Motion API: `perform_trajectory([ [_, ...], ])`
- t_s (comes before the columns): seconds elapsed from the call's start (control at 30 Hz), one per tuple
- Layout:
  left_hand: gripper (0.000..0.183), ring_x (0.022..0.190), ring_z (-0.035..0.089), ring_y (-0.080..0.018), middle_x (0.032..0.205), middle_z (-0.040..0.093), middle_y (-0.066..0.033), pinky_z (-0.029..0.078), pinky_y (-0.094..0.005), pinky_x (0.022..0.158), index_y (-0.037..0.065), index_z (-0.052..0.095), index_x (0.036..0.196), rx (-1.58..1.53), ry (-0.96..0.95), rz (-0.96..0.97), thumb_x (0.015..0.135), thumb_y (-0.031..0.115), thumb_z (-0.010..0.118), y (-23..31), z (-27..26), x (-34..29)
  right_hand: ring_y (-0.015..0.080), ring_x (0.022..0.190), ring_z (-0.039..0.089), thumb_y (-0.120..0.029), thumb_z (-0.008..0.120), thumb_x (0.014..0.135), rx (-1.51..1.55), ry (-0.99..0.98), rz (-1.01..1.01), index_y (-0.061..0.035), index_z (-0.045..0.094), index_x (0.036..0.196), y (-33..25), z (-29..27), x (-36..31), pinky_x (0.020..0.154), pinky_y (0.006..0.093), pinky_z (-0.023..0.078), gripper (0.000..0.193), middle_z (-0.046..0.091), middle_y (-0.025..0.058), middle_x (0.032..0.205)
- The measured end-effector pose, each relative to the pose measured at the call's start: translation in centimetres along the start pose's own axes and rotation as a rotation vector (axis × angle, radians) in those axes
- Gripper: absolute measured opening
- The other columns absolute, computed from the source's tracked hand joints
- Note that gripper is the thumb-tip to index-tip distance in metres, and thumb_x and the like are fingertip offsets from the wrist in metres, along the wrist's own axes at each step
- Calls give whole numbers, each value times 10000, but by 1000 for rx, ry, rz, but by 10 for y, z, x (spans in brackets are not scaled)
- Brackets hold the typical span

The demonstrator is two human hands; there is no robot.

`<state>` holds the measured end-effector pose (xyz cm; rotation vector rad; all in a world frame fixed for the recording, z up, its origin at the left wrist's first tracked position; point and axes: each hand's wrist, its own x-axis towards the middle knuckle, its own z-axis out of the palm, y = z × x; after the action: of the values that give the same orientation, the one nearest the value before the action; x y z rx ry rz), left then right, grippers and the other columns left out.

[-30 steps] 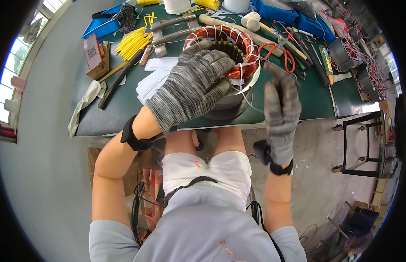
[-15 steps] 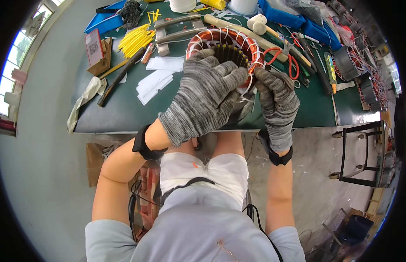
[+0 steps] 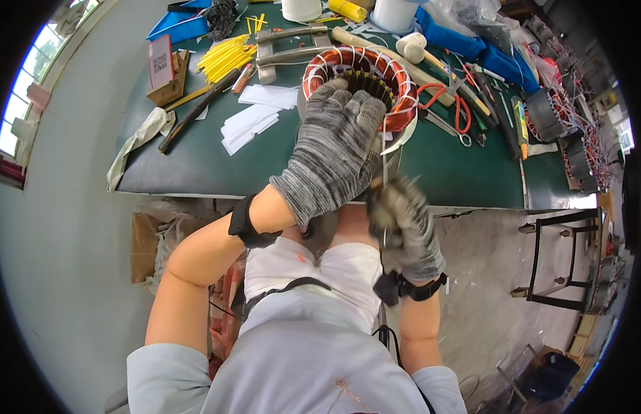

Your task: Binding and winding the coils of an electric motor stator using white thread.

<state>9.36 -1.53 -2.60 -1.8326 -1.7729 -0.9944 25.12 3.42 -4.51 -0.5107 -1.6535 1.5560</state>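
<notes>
A motor stator [image 3: 407,83] stands near the front of the green table, its copper-red windings bound with loops of white cord. My left hand [image 3: 334,148], in a grey knit glove, grips its near rim, with the fingertips at the bore. From the near right side of the windings a taut white cord [image 3: 385,155] runs down to my right hand [image 3: 403,217]. That hand is gloved too, blurred by motion, and closed around the cord just off the table's front edge.
Red-handled scissors [image 3: 462,114] lie right of the stator, beside a mallet [image 3: 411,47] and other tools. To the left are white paper slips [image 3: 248,124], yellow strips [image 3: 226,58] and a dark rod [image 3: 196,110]. Blue bins [image 3: 451,34] stand behind; more stators [image 3: 549,103] sit far right.
My right hand has drawn down and toward me from the windings, pulling the white cord taut. My left hand has stayed on the stator, its fingers now closer together.
</notes>
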Motion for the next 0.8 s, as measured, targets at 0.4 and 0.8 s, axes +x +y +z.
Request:
perform_trajectory([
  [0.4, 335, 816, 543, -334, 920, 568, -172, 401, -490, 798, 58, 563, 945, 41, 159, 103, 683, 267, 575, -19, 13, -15, 7, 429, 280, -313, 474, 945, 1096, -421, 289, -117, 511, 833, -1, 23, 26, 360, 178, 251, 229, 357, -55, 617],
  [0.8, 392, 846, 516, -320, 930, 564, -117, 402, -458, 780, 45, 523, 995, -74, 92, 186, 645, 202, 605, -44, 22, 4, 26, 428, 308, -348, 489, 937, 893, -126, 403, -87, 514, 817, 9, 7, 27, 376, 167, 285, 289, 458, -29, 661],
])
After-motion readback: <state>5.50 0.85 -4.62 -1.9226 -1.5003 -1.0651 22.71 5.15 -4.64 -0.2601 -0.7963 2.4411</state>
